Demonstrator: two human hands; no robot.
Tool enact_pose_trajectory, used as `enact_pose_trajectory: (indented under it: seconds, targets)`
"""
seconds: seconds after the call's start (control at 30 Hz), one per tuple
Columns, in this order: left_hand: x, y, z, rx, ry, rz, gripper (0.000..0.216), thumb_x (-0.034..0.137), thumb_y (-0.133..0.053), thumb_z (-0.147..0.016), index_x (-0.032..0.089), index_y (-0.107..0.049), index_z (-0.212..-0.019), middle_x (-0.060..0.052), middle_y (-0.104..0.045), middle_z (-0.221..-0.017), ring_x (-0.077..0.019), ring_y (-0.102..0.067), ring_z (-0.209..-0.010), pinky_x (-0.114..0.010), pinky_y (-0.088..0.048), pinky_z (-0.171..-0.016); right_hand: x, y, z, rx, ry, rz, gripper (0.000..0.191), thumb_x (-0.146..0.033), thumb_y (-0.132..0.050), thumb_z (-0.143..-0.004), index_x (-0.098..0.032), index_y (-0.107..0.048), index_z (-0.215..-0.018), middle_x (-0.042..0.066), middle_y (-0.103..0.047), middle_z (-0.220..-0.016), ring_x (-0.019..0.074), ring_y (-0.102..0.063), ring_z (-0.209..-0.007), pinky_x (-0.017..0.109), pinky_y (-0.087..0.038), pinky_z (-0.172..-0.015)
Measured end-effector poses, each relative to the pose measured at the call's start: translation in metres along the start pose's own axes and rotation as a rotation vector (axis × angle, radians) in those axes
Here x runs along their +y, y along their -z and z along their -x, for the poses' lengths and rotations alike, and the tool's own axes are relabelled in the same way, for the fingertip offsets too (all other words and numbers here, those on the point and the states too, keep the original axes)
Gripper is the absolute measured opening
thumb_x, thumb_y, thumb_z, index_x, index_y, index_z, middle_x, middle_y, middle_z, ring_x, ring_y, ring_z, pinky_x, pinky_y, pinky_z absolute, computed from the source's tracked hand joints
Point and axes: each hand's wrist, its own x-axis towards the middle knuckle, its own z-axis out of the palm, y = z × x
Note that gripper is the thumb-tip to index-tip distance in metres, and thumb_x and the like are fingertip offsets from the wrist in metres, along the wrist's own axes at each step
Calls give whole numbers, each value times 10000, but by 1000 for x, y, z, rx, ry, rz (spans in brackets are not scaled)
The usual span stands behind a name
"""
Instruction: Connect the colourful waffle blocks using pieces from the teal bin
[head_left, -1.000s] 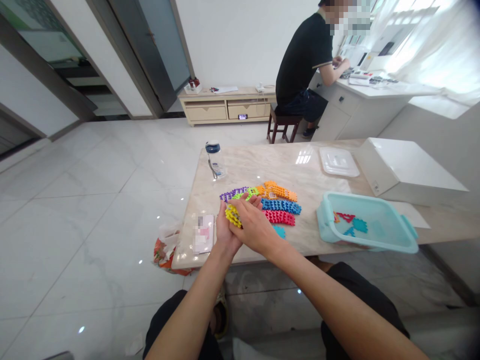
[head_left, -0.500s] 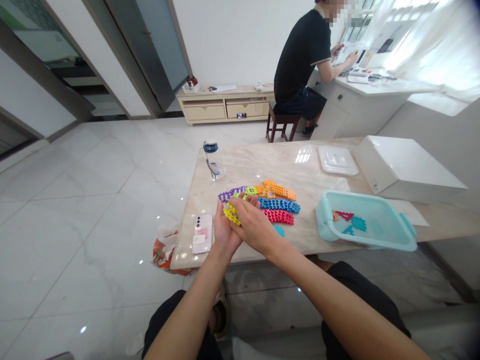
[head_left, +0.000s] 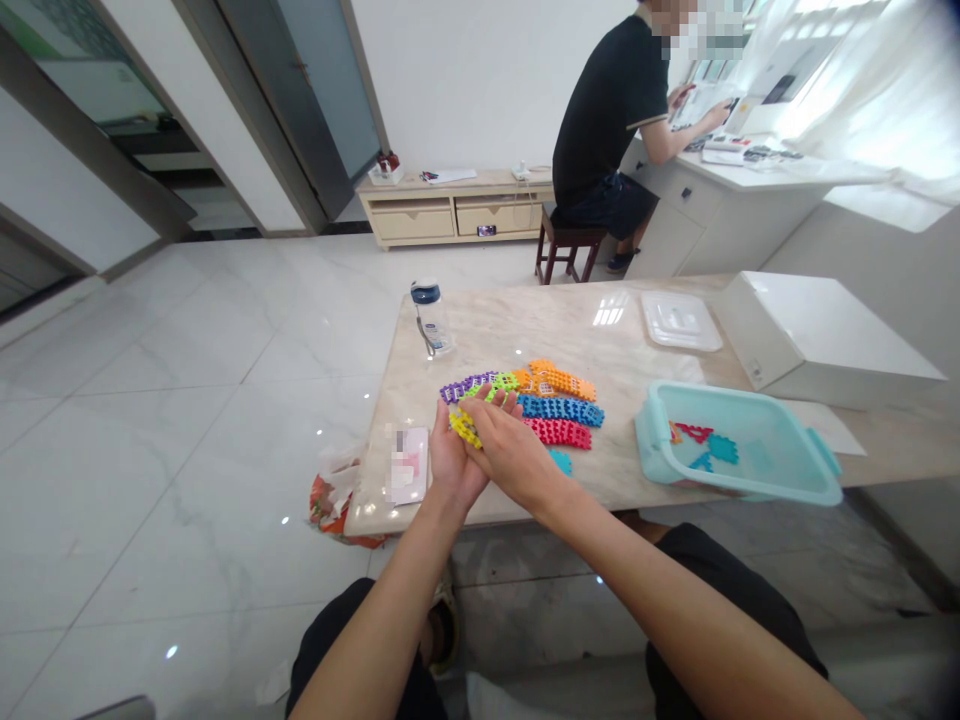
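Note:
Yellow interlocking plastic tiles [head_left: 466,428] lie between my two hands, partly hidden by the fingers. My left hand [head_left: 454,462] is cupped under and around them, its fingers reaching up behind. From above and the right, my right hand [head_left: 504,440] presses over the tiles, its fingers closed on them. Just beyond are stacked rows of similar tiles on the table: purple [head_left: 466,387], lime green [head_left: 505,381], orange [head_left: 562,380], blue [head_left: 562,411] and red [head_left: 561,433]. A teal tile [head_left: 561,461] lies to the right of my right hand, partly covered.
A pale phone [head_left: 409,468] and a water bottle [head_left: 433,322] stand left on the marble table [head_left: 510,320]. At right are a teal bin [head_left: 780,480] holding several tiles, a clear lid [head_left: 681,321] and a white box [head_left: 832,330]. Another person [head_left: 611,110] sits at the far desk.
The whole view has shifted slightly, so things appear a little further right. Both hands stay closed together around the yellow tiles, with hardly any movement.

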Motion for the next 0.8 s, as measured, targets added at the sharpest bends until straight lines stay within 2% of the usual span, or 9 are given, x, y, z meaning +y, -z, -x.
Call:
enact_pose_trajectory:
  seconds: [0.2,0.33,0.5,0.6,0.67,0.8]
  targets:
    - [1,0,0,15,14,-24,628,614,-436,-1083,141,-708,-1396,-183,-792,-1224,-343,-694,-1337,-580,-466,-1251,-6,7,0,22,-10,-22,454,-137,-659,-1011,-161,-620,-1463,162,-633,-1515,272,-607,-1438,437,-508,-1247]
    - [2,2,-2,-11,35,-32,595,600,-472,-1073,156,-714,-1388,-175,-790,-1241,-340,-697,-1327,-586,-470,-1244,-8,8,0,40,-3,-43,400,-137,-660,-1008,-180,-671,-1405,150,-661,-1472,272,-612,-1420,475,-471,-1281]
    - [4,7,-5,-5,34,-39,632,627,-457,-1069,153,-686,-1419,-189,-758,-1333,-338,-683,-1357,-567,-467,-1253,-5,1,1,39,-9,-40,559,-84,-618,-979,-153,-563,-1531,172,-632,-1499,284,-589,-1433,494,-481,-1262]
    - [5,7,-6,1,39,-46,641,623,-469,-1067,139,-673,-1434,-199,-738,-1376,-339,-671,-1376,-547,-474,-1251,-3,3,2,42,-10,-21,572,-95,-621,-978,-137,-535,-1542,180,-621,-1510,289,-572,-1450,488,-483,-1254]
    - [7,5,-6,18,33,-45,613,583,-473,-1079,124,-666,-1437,-195,-739,-1379,-324,-676,-1372,-506,-487,-1246,0,8,2,66,-13,15,532,-115,-643,-978,-125,-559,-1503,181,-635,-1493,301,-547,-1479,513,-439,-1288]
    - [8,-1,-5,51,12,-66,529,472,-466,-1106,114,-663,-1441,-167,-773,-1323,-292,-703,-1334,-447,-507,-1229,5,15,4,93,-42,116,383,-175,-681,-993,-141,-636,-1372,162,-720,-1364,336,-532,-1498,677,-227,-1355]
